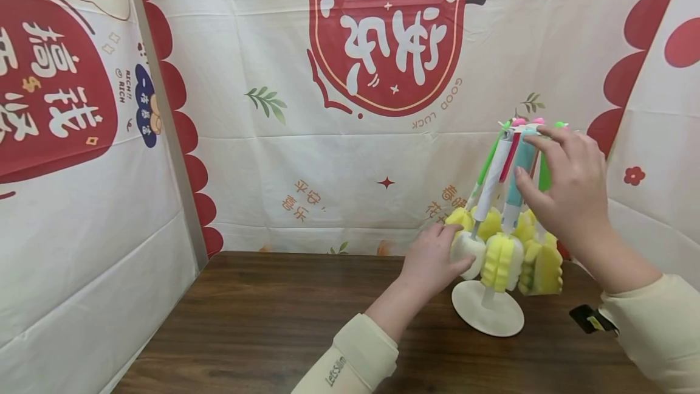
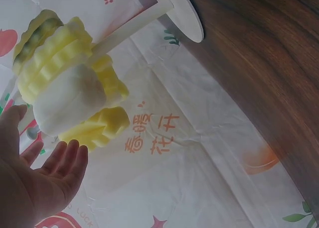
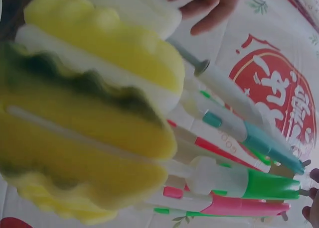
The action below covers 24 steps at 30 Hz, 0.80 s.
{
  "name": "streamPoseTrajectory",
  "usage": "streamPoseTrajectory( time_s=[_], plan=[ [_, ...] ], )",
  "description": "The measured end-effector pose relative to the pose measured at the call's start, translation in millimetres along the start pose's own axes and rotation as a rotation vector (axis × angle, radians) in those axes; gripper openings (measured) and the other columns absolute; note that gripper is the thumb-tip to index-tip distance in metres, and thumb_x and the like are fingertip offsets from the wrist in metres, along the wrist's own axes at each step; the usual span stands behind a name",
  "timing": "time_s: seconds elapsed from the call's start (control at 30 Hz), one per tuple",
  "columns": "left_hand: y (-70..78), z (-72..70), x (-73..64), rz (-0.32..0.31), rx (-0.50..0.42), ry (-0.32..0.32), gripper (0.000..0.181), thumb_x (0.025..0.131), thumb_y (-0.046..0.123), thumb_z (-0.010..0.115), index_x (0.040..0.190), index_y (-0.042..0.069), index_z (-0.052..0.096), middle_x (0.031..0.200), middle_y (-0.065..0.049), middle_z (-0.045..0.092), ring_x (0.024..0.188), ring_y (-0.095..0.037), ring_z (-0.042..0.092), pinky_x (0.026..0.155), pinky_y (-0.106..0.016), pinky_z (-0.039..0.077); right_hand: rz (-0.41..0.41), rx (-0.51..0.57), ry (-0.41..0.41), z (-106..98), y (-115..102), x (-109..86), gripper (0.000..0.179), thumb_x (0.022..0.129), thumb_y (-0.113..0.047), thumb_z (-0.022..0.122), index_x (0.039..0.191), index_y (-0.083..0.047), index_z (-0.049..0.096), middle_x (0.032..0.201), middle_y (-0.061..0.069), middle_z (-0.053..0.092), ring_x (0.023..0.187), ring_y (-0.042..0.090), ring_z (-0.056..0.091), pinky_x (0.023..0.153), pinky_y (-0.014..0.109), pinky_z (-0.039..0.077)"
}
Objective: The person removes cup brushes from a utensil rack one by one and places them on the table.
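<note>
Several sponge-headed cup brushes hang heads down around a white stand (image 1: 508, 327). My left hand (image 1: 432, 260) is beside the white sponge brush (image 1: 468, 255); in the left wrist view its fingers are spread and loosely bent near that head, not closed round it. My right hand (image 1: 574, 169) is at the top of the teal-handled brush (image 1: 522, 169), thumb and forefinger apart near the handle. In the right wrist view, fingertips (image 3: 313, 215) show at the right edge beside the hanging ends. The teal-handled brush carries a yellow-and-white sponge (image 1: 500, 260).
A green-edged yellow sponge (image 1: 541, 269) hangs on the stand's right side. The stand is on a dark wooden table (image 1: 262, 321), near its back right. Printed cloth (image 1: 235, 163) closes in the back and both sides.
</note>
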<state>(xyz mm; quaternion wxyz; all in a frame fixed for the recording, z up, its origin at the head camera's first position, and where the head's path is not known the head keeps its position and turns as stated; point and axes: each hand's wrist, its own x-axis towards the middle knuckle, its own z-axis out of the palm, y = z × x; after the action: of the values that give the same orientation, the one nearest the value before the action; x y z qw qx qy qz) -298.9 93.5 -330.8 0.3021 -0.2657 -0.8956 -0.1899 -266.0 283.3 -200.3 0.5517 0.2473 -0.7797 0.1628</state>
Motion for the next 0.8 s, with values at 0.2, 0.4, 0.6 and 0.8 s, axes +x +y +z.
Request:
streamPoseTrajectory(
  time_s=[0.2, 0.4, 0.6, 0.8],
  plan=[
    [0.9, 3.5, 0.5, 0.017, 0.002, 0.019, 0.054, 0.083, 0.049, 0.074, 0.126, 0.02, 0.059, 0.111, 0.005, 0.06, 0.095, -0.01, 0.059, 0.079, -0.022, 0.048, 0.097, -0.013, -0.025, 4.1, 8.1, 8.1, 0.051, 0.084, -0.024, 0.062, 0.128, 0.001, 0.058, 0.136, 0.021, 0.05, 0.126, 0.042, 0.038, 0.103, 0.062, 0.025],
    [2.6, 7.9, 1.5, 0.005, -0.016, 0.007, 0.056, 0.08, 0.048, 0.077, 0.125, 0.02, 0.059, 0.11, 0.005, 0.059, 0.095, -0.009, 0.058, 0.079, -0.021, 0.048, 0.146, -0.069, -0.05, 8.0, 15.2, 15.5, 0.049, 0.088, -0.027, 0.058, 0.13, -0.002, 0.059, 0.136, 0.019, 0.053, 0.127, 0.04, 0.039, 0.105, 0.06, 0.02],
    [5.5, 14.0, 3.9, -0.027, -0.056, -0.028, 0.056, 0.08, 0.047, 0.078, 0.125, 0.02, 0.058, 0.11, 0.006, 0.059, 0.093, -0.004, 0.057, 0.077, -0.018, 0.047, 0.176, -0.083, -0.061, 10.6, 18.0, 18.1, 0.046, 0.091, -0.028, 0.055, 0.13, -0.005, 0.061, 0.132, 0.02, 0.056, 0.124, 0.041, 0.042, 0.107, 0.06, 0.019],
    [8.8, 18.3, 5.7, -0.023, -0.066, -0.003, 0.057, 0.077, 0.047, 0.08, 0.121, 0.018, 0.058, 0.106, 0.006, 0.059, 0.086, -0.004, 0.056, 0.073, -0.016, 0.047, 0.159, -0.095, -0.047, 12.2, 19.8, 18.1, 0.044, 0.09, -0.026, 0.056, 0.127, -0.004, 0.062, 0.128, 0.021, 0.058, 0.119, 0.042, 0.045, 0.108, 0.059, 0.019]
  ],
)
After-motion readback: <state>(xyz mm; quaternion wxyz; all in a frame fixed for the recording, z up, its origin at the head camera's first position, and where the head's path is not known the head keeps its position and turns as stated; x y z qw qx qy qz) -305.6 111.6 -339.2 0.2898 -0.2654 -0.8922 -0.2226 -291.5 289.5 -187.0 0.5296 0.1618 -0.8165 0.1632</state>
